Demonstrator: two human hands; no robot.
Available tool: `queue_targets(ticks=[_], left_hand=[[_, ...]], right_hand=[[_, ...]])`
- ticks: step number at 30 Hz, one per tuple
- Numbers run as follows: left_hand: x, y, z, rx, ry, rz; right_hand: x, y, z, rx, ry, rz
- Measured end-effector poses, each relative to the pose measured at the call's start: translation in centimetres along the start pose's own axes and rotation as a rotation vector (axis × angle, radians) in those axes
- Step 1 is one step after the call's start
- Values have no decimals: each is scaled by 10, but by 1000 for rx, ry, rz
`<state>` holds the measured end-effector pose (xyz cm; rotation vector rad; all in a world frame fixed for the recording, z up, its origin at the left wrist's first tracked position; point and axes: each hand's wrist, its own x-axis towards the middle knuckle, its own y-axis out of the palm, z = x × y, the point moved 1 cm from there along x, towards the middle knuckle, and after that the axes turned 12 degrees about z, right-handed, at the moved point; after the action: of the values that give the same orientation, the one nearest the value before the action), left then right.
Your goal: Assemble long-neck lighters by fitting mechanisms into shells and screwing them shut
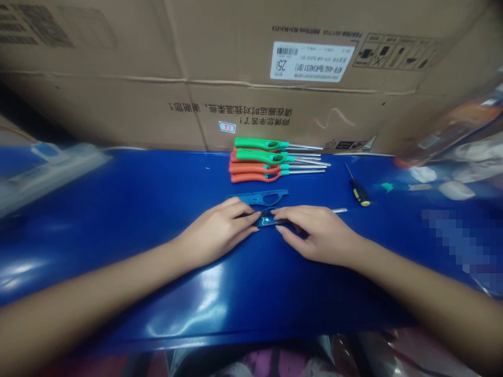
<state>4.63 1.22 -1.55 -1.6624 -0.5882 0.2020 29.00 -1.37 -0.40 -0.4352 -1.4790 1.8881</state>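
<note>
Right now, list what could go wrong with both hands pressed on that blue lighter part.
1. The left hand and right hand cover most of the blue lighter part; small pieces inside might slip out unseen against the blue table.
2. Its metal tube juts out past the right hand and could swing or bend if that hand shifts.
3. The loose blue shell lies just behind the fingers and could be knocked toward the stacked lighters.

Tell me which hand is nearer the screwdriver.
Right. The right hand lies below-left of the screwdriver, apart from it; the left hand is farther left, beyond the blue part both hands pinch.
</note>
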Motion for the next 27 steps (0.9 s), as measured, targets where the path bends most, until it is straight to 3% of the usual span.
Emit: queue_targets(ticks=[10,17,21,27], left_hand=[[-1,-2,2,47,13,21],[2,-1,1,-9,46,13],[0,0,1,-16,25,30],[-3,1,3,-29,2,48]], right_hand=[[3,-2,9,211,85,-2],[1,-4,12,134,-12,19],[1,-6,12,98,21,47],[0,-8,3,74,75,-10]])
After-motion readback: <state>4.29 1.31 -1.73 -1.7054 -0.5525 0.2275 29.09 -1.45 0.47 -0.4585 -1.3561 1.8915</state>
